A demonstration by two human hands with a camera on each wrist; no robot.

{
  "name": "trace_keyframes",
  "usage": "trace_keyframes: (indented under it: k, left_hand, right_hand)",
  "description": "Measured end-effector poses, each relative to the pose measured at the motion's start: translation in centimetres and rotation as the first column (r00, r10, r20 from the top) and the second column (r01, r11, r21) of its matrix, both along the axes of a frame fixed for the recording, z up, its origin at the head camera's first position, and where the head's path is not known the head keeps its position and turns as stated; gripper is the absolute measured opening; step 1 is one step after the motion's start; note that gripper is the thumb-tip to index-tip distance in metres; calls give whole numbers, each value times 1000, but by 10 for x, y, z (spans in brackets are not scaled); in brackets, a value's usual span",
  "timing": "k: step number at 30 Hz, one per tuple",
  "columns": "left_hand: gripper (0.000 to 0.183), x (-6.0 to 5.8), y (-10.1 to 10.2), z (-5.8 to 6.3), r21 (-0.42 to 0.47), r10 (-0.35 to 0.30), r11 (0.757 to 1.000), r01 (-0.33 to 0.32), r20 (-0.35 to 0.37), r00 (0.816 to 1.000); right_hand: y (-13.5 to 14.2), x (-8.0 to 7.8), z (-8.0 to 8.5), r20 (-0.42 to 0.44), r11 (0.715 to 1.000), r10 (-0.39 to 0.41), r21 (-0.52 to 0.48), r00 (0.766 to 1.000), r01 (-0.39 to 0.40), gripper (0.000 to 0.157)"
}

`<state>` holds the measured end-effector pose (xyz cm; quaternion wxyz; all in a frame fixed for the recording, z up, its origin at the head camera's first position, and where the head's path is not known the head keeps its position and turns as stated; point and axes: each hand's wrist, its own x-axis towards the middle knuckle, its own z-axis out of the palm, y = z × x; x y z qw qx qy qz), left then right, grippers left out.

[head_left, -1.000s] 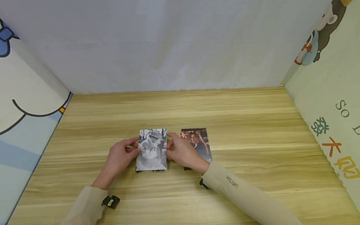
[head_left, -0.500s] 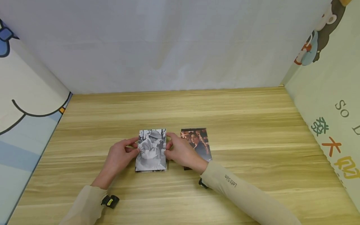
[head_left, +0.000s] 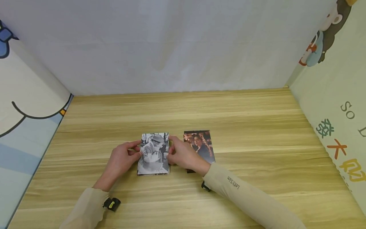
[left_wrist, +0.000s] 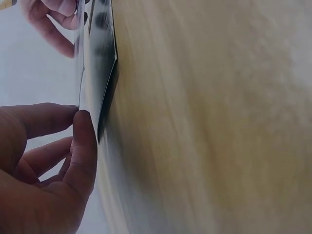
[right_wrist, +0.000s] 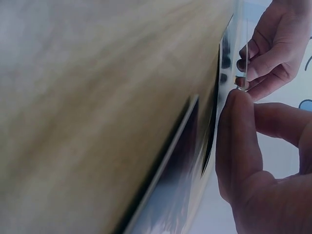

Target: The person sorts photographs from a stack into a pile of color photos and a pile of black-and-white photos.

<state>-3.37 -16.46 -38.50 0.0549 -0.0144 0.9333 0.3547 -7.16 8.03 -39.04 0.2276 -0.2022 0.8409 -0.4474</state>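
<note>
A black-and-white photo card [head_left: 154, 156] is held between both hands, at the middle of the table. My left hand [head_left: 122, 158] pinches its left edge between thumb and fingers. Its right edge is pinched by my right hand [head_left: 184, 155]. In the left wrist view the held card shows almost edge-on, just above another card [left_wrist: 103, 58] lying on the table. That lower card is mostly hidden from the head view, with only a thin strip showing beneath the upper one. A colour portrait card [head_left: 203, 147] lies to the right, partly covered by my right hand and wrist.
The colour card appears to lie on another dark-edged card. Wood-grain tabletop [head_left: 251, 133] spreads around the cards. A pale cloth wall [head_left: 177, 47] stands at the back, with printed panels on the left and right sides.
The top edge of the held card has come slightly towards me, while its lower edge has barely shifted. Both hands keep their pinch on it. The colour card has stayed put.
</note>
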Motion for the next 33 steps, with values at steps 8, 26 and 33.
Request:
trace_keyframes:
  k: [8,26,33]
  left_hand:
    - [46,-2,0,-2,-21,-16,1000,16,19,1000]
    - [46,-7,0,-5,-30,-37,999,39,68,997]
    - [46,-8,-1,-6,-44,-36,998,39,65,997]
  right_hand:
    - [-1,-1,-2,-3,1000,12,14,1000,-12,73]
    - [-2,-2,-4,55,1000,20,10,998,-20,72]
    - [-2,-2,-3,57,999,16,31,998,-18,72]
